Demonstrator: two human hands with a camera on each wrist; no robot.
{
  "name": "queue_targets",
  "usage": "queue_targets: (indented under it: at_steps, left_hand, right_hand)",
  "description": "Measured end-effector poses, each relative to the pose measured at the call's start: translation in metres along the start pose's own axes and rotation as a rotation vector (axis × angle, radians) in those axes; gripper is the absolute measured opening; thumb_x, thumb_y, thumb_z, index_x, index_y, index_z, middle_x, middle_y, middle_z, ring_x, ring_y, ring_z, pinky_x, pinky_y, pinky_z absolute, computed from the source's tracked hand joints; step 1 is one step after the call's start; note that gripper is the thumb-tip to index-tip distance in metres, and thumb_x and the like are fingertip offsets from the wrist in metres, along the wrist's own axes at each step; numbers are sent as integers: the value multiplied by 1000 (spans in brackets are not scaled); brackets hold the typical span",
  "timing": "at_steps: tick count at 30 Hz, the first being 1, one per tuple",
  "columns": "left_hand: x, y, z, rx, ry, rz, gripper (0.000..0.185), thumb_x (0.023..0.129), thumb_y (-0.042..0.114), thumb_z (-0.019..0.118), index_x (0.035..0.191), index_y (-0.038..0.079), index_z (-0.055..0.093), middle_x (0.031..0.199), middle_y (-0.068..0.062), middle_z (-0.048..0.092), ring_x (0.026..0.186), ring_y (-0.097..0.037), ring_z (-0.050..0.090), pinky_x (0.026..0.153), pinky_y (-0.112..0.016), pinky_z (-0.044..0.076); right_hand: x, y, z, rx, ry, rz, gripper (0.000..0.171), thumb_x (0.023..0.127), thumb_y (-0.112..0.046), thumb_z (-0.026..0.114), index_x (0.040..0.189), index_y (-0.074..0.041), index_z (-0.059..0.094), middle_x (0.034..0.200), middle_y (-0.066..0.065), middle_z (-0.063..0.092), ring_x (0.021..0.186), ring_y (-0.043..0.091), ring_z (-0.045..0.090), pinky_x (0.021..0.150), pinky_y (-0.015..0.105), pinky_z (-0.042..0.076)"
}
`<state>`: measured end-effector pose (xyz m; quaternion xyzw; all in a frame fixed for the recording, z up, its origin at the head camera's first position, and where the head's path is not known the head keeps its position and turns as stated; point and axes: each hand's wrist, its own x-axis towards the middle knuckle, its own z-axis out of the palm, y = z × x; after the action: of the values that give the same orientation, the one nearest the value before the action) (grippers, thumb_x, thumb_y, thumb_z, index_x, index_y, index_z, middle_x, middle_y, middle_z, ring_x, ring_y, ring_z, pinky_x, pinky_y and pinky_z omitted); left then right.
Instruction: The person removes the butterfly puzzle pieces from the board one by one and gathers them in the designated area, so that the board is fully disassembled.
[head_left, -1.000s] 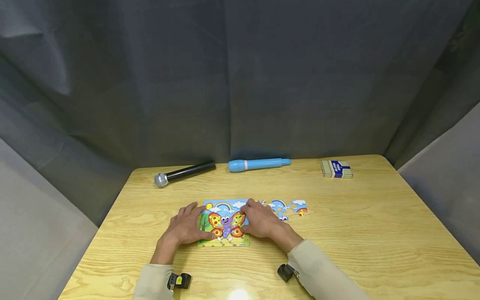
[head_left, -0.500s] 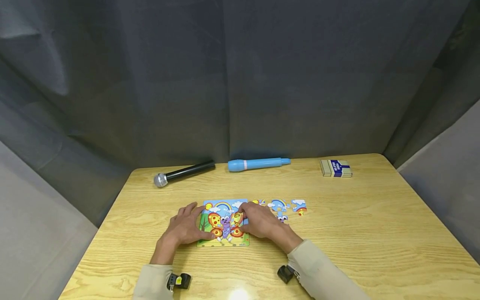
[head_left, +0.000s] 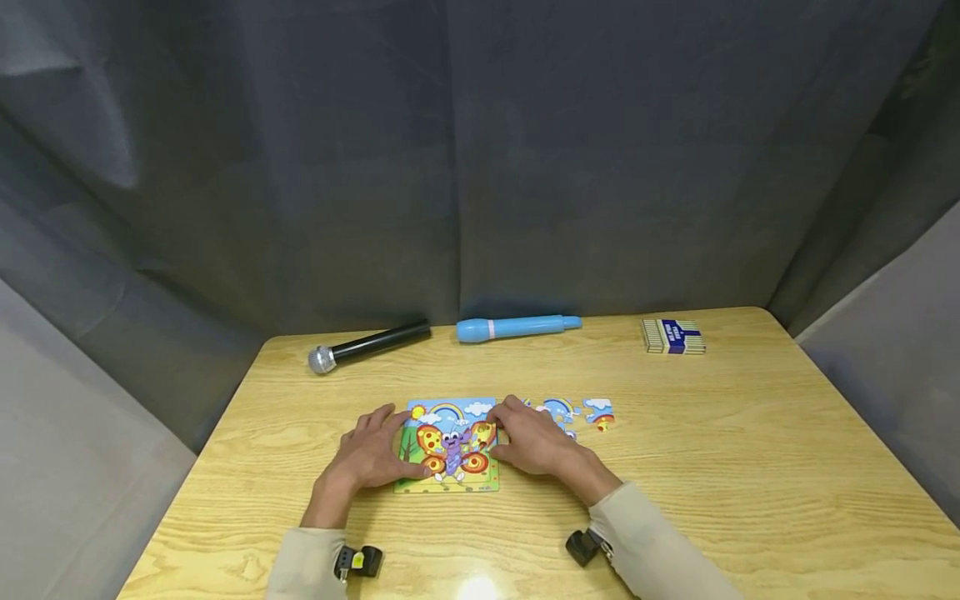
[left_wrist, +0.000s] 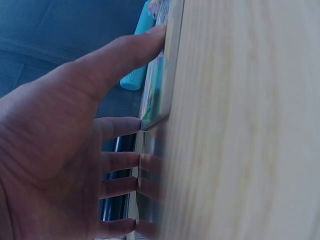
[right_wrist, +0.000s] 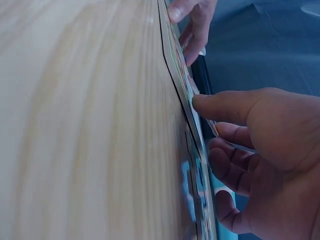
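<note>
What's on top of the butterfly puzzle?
The left hand rests its thumb on the left of the butterfly puzzle; the right hand pinches what looks like a puzzle piece at its right side. The picture under thumb and piece is hidden.

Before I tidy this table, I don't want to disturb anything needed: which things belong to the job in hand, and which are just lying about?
Seemingly part of the job:
butterfly puzzle, touched by the left hand
wing piece, pinched by the right hand
loose pieces, right of the puzzle

Apparently just lying about:
black microphone
blue tube
striped packet
</note>
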<state>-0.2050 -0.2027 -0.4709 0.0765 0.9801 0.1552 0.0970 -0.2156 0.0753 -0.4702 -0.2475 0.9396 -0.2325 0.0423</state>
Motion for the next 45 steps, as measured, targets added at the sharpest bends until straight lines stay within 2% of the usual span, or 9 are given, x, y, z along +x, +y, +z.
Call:
queue_targets:
  at_steps: [7, 13, 17, 21, 24, 30, 38, 45]
  left_hand:
    - [-1, 0, 0, 0, -2, 3, 103, 64, 66, 78, 148, 20, 41, 157, -14, 29, 142, -38, 29, 104, -67, 30]
    - [-2, 1, -1, 3, -8, 1, 103, 64, 66, 77, 149, 20, 40, 157, -14, 28, 142, -38, 28, 105, -67, 30]
    - [-2, 1, 0, -2, -11, 1, 103, 65, 66, 77, 149, 20, 40, 158, -14, 28, 142, -38, 28, 105, -67, 29]
    - [-2, 0, 1, -4, -12, 1, 103, 65, 67, 76, 149, 20, 39, 158, -14, 27, 142, -38, 28, 105, -67, 29]
    - [-1, 0, 1, -3, -11, 0, 103, 65, 68, 76, 149, 20, 39, 158, -14, 28, 142, -38, 28, 105, -68, 29]
    - [-1, 0, 1, -4, -13, -2, 104, 65, 68, 76, 149, 20, 39, 157, -14, 28, 142, -38, 28, 105, -67, 29]
    - [0, 1, 2, 4, -11, 5, 104, 65, 68, 76, 149, 20, 39, 157, -13, 29, 142, -38, 29, 105, -67, 30]
    - [0, 0, 2, 0, -15, 4, 103, 65, 68, 75, 149, 21, 39, 157, -13, 28, 142, -38, 28, 105, -67, 29]
  right_hand:
    - [-11, 16, -8, 16, 18, -14, 39, 84, -31, 75, 117, -14, 62, 101, -3, 54, 82, 9, 50, 75, 36, 41]
    - [-22, 30, -15, -10, 40, 29, 40, 83, -33, 76, 116, -17, 62, 104, -5, 55, 87, 8, 54, 76, 39, 38]
    - [-31, 38, -21, -23, 48, 48, 40, 82, -32, 77, 117, -17, 62, 104, -6, 56, 86, 7, 53, 75, 35, 37]
    - [-39, 46, -27, -15, 52, 44, 40, 84, -30, 76, 118, -16, 62, 103, -4, 56, 85, 8, 53, 77, 34, 42]
    - [-45, 51, -31, -5, 56, 40, 39, 84, -28, 75, 118, -15, 62, 104, -2, 56, 86, 9, 55, 79, 37, 45]
    - [-56, 62, -35, -27, 57, 68, 40, 83, -31, 76, 117, -16, 62, 104, -4, 56, 90, 9, 55, 80, 47, 42]
    - [-73, 78, -43, -37, 85, 71, 39, 82, -26, 77, 116, -15, 62, 99, -5, 55, 88, 11, 54, 73, 36, 37]
    - [-85, 93, -50, -13, 113, 59, 36, 81, -19, 77, 113, -13, 63, 94, -4, 57, 82, 12, 53, 71, 33, 37]
